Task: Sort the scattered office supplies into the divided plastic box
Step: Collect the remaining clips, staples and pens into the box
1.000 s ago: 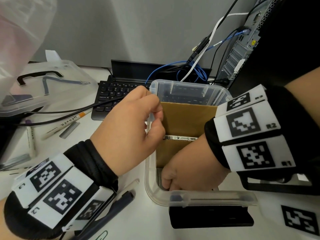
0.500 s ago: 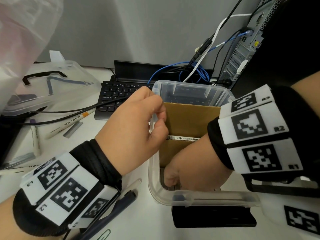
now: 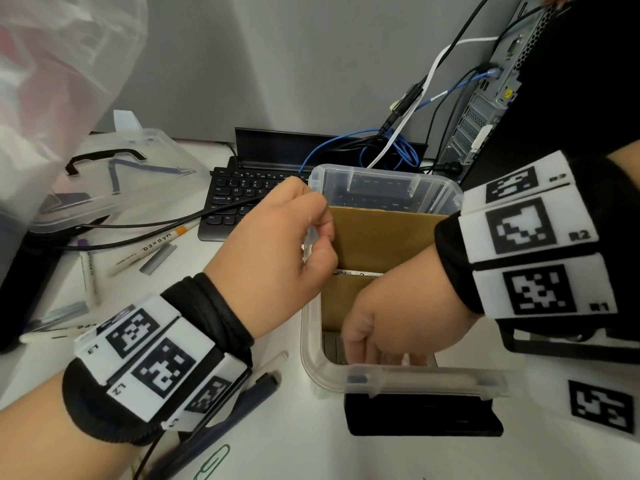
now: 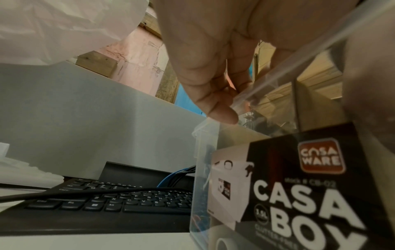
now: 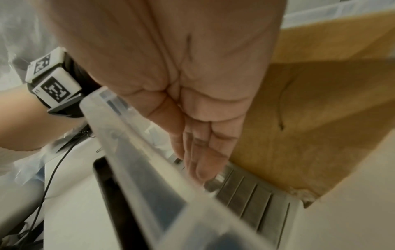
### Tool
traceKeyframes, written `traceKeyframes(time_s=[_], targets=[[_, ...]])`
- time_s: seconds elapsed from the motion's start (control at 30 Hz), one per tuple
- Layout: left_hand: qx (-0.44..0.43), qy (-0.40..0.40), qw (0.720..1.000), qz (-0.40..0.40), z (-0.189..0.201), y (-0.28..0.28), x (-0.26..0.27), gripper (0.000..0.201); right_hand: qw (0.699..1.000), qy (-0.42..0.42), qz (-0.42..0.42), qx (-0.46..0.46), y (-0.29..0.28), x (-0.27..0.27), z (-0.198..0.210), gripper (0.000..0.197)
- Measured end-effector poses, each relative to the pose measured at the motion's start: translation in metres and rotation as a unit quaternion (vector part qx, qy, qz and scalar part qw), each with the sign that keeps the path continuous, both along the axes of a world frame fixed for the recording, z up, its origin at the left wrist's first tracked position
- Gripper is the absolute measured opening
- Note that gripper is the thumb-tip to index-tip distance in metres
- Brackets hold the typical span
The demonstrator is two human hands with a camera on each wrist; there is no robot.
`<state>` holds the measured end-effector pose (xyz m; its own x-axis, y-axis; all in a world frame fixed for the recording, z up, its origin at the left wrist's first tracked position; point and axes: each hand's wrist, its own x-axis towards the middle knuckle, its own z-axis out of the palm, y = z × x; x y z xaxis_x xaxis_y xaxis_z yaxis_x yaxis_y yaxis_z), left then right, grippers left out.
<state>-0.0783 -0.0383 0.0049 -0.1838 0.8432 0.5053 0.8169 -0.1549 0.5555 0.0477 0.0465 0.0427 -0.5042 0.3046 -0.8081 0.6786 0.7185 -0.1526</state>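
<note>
A clear plastic box (image 3: pixel 398 380) stands on the white desk, split by a brown cardboard divider (image 3: pixel 381 237). My left hand (image 3: pixel 277 251) grips the box's left rim, thumb and fingers curled over the edge; the left wrist view shows this left hand (image 4: pixel 213 67) pinching the rim above the labelled wall of the box (image 4: pixel 205 169). My right hand (image 3: pixel 391 317) reaches down into the near compartment. In the right wrist view the right hand (image 5: pixel 192 84) has nearly straight fingers, whose tips touch grey staple strips (image 5: pixel 252 194) on the box floor.
Markers (image 3: pixel 152 247), a loose staple strip (image 3: pixel 157 259), a dark pen (image 3: pixel 228 414) and a green paper clip (image 3: pixel 213 462) lie left of the box. Behind are a black keyboard (image 3: pixel 235 202), a clear lid (image 3: pixel 114 181), cables and a computer tower (image 3: pixel 485 109). A black block (image 3: pixel 422 414) lies at the box's near side.
Hardly anything differs. My left hand keeps its grip on the rim and my right hand stays low in the near compartment.
</note>
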Motion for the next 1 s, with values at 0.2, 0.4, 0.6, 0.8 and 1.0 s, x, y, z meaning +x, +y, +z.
traceKeyframes(time_s=[0.2, 0.4, 0.6, 0.8, 1.0], targets=[[-0.018, 0.004, 1.0, -0.018, 0.004, -0.014, -0.004, 0.014, 0.999, 0.044, -0.001, -0.021, -0.011, 0.013, 0.028, 0.019], [-0.09, 0.013, 0.996, 0.007, 0.013, -0.062, -0.019, 0.01, 0.986, 0.164, 0.016, 0.01, -0.027, 0.031, 0.063, 0.012], [-0.258, 0.087, 0.961, 0.044, 0.015, -0.107, -0.034, 0.012, 0.911, 0.378, 0.092, 0.14, -0.062, 0.034, 0.078, 0.015], [-0.345, 0.143, 0.919, 0.129, -0.005, -0.124, -0.052, 0.012, 0.872, 0.471, 0.038, 0.125, -0.109, -0.003, 0.065, 0.016], [-0.362, 0.106, 0.918, 0.123, -0.017, -0.124, -0.031, 0.008, 0.904, 0.387, 0.047, 0.175, -0.146, -0.038, 0.033, 0.027]])
